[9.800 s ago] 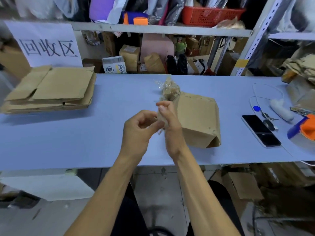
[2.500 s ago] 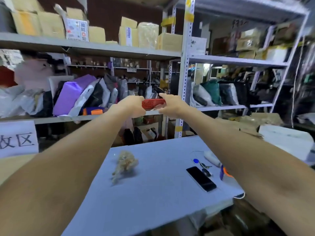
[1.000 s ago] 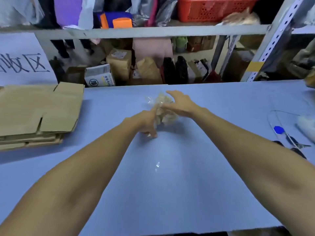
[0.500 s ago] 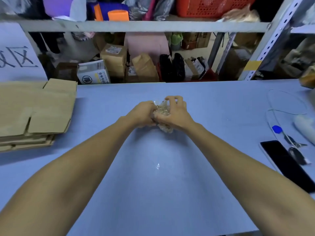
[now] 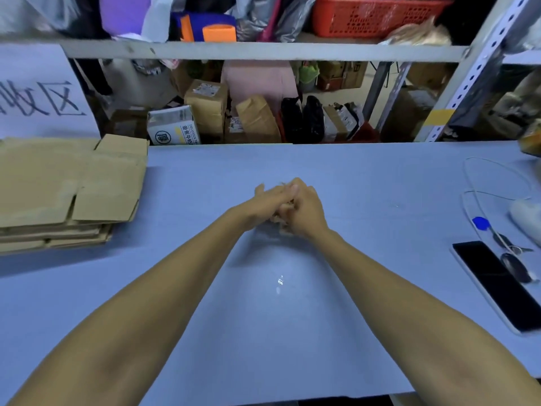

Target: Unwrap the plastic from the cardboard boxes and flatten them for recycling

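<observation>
Hands are mashing the plastic wrap (image 5: 280, 218) into a ball: left hand (image 5: 265, 205) and right hand (image 5: 304, 210) share a tight grip on it, low over the desk (image 5: 351, 177). Flattened cardboard stack (image 5: 70, 189) sits well left of the grip. Next up, I'd guess: bin the wad, grab another box.

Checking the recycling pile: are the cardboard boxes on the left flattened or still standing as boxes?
Flattened. The cardboard boxes lie as flat sheets stacked on the table, flaps spread out, no box standing.
</observation>
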